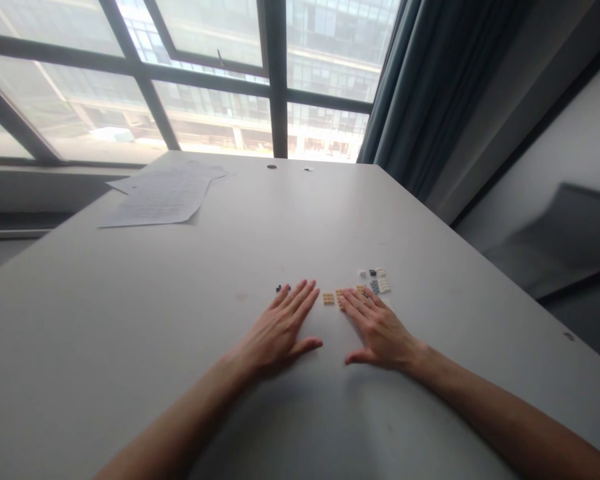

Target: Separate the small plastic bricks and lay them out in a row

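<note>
Both my hands lie flat, palms down, on a grey table (130, 320). My left hand (280, 330) has its fingers stretched out, and its fingertips nearly touch a small dark piece (281, 289). My right hand (377, 330) is also open, its fingertips resting at a row of tan studded plates (329, 299). Just beyond them sit several small white, grey and dark brick pieces (377, 280). Neither hand holds anything.
Sheets of printed paper (163, 193) lie at the far left of the table. Two small round fittings (272, 167) sit near the far edge. Beyond are a large window and a dark curtain (430, 100); a wall runs along the right.
</note>
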Tool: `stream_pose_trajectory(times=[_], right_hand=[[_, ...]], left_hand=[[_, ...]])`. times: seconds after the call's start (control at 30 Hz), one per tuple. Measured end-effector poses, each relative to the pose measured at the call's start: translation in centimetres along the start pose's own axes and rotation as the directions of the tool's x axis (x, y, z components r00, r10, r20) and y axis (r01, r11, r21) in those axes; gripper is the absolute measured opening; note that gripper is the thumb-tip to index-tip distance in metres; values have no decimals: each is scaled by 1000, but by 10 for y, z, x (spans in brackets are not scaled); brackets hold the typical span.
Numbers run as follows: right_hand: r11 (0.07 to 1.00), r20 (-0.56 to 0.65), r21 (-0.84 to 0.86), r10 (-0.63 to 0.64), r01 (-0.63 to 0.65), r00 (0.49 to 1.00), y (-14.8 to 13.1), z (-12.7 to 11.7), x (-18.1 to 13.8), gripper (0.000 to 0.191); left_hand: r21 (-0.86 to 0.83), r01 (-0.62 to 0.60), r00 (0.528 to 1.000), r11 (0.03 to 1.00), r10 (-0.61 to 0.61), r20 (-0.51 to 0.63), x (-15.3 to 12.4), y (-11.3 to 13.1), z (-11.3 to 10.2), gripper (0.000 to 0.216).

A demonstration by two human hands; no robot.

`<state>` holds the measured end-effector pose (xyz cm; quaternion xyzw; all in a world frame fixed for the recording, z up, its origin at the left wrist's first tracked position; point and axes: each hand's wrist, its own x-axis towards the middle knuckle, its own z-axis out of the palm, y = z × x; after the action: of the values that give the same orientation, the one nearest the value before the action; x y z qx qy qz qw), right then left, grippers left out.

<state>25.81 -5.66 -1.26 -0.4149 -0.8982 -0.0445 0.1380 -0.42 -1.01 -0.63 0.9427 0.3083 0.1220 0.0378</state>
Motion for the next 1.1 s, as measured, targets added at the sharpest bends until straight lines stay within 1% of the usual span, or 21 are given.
stream_pose_trajectory(times=[0.07, 0.13, 0.2, 0.27, 0.4, 0.5, 0.57, 0.67, 0.77, 0.87, 0.97, 1.1], right_hand=[[1000, -6, -5, 25, -25, 1000, 0, 1, -2, 104], [999, -13, -6, 41, -41, 999, 1, 1, -5, 103], [999, -24, -6, 43, -43, 999, 2, 1, -7, 102], [999, -37, -7, 42, -43, 998, 4, 0, -9, 101], [998, -56, -17, 62, -63, 997, 11, -4, -24, 94], [994, -86, -27, 103, -106, 991, 17, -7, -42, 88], [991, -105, -29, 130, -134, 986, 20, -9, -55, 85], [987, -131, -19, 154, -158, 979, 20, -9, -67, 80], [981, -170, -2, 189, -192, 967, 19, -9, -69, 73], [978, -198, 11, 208, -210, 958, 19, -10, -65, 67], [978, -212, 28, 208, -207, 955, 19, -10, -61, 64], [973, -217, 78, 229, -217, 949, 20, -10, -60, 60]], left_hand=[[51, 26, 999, 998, -28, 34, -14, -25, -8, 80], [71, 1, 995, 997, -7, 95, -25, -45, -15, 78], [68, -35, 989, 997, 24, 149, -31, -56, -19, 77], [54, -49, 983, 997, 39, 177, -31, -58, -19, 77], [31, -54, 978, 998, 46, 204, -22, -54, -13, 77], [28, -51, 978, 998, 44, 204, -6, -52, -7, 76], [29, -42, 980, 999, 35, 197, 11, -50, -2, 76], [9, -41, 982, 999, 39, 187, 44, -40, 6, 75], [-31, -53, 982, 998, 57, 178, 78, -23, 14, 77], [-59, -66, 982, 996, 75, 176, 102, -5, 21, 80], [-76, -67, 982, 995, 79, 170, 113, 5, 23, 81], [-146, -54, 988, 988, 74, 135, 113, 5, 21, 79]])
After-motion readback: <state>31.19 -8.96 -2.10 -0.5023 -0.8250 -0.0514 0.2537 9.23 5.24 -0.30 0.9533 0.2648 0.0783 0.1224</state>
